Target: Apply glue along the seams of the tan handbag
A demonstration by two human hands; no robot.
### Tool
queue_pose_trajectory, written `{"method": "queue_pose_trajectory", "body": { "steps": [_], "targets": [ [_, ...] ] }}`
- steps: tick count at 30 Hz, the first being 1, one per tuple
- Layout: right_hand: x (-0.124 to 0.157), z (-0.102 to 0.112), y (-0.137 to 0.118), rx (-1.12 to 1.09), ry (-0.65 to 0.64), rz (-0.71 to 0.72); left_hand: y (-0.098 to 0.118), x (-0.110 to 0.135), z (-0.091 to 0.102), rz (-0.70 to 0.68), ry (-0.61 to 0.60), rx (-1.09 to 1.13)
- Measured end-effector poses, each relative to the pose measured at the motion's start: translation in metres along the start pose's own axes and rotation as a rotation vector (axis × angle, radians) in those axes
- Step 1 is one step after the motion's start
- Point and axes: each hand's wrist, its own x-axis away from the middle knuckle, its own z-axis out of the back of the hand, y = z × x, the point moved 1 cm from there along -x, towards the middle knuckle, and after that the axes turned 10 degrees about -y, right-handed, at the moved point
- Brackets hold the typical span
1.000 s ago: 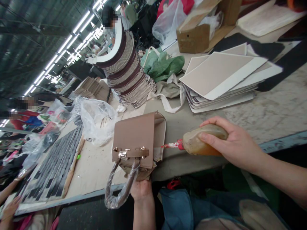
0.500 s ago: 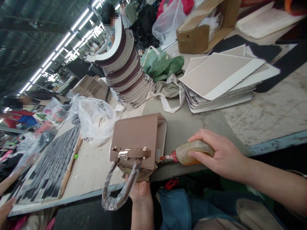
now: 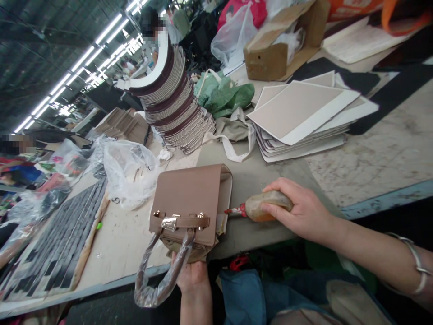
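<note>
Brown handbag (image 3: 187,194) on the near edge of the table (image 3: 125,239), handles toward the wearer, open side facing right, pale lining visible inside. Left hand (image 3: 194,274) palm up beneath its handle end; fingers mostly hidden, so their spread cannot be told. Right hand (image 3: 297,210), right of the handbag, curled firmly round a squeeze bottle (image 3: 265,206), amber liquid low inside; red-smeared nozzle (image 3: 236,211) points at the handbag's open side, contact unclear. Left of the handbag: crumpled clear plastic bag (image 3: 130,187), small brown marks on or in it, cannot tell which. Beyond the handbag: stack of curved pieces (image 3: 172,108). Beyond and right of it: pale panels (image 3: 304,108), heaped; farther past the handbag, open cardboard box (image 3: 265,63) with clear plastic wrap (image 3: 295,43) inside.
</note>
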Motion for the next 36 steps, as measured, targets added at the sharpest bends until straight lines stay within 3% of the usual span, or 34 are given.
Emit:
{"method": "queue_pose_trajectory", "body": {
  "steps": [6, 14, 19, 24, 32, 36],
  "targets": [
    [-0.007, -0.004, 0.015, 0.022, 0.090, -0.098, 0.000, 0.005, -0.012, -0.035, -0.003, -0.038],
    [0.007, -0.004, -0.013, -0.182, -0.134, -0.124, 0.000, 0.004, -0.009, -0.031, -0.013, -0.023],
    [-0.006, -0.007, 0.009, -0.115, -0.007, -0.153, 0.001, 0.005, -0.004, -0.033, -0.058, 0.010],
    [-0.020, -0.006, 0.029, -0.034, 0.124, -0.182, 0.004, 0.003, -0.005, -0.045, -0.008, -0.034],
    [-0.001, -0.003, 0.007, -0.082, -0.033, -0.111, 0.004, 0.003, -0.003, -0.056, -0.036, -0.049],
    [-0.009, -0.004, 0.019, -0.048, 0.038, -0.148, 0.004, 0.003, -0.003, -0.081, -0.076, -0.023]
  ]
}}
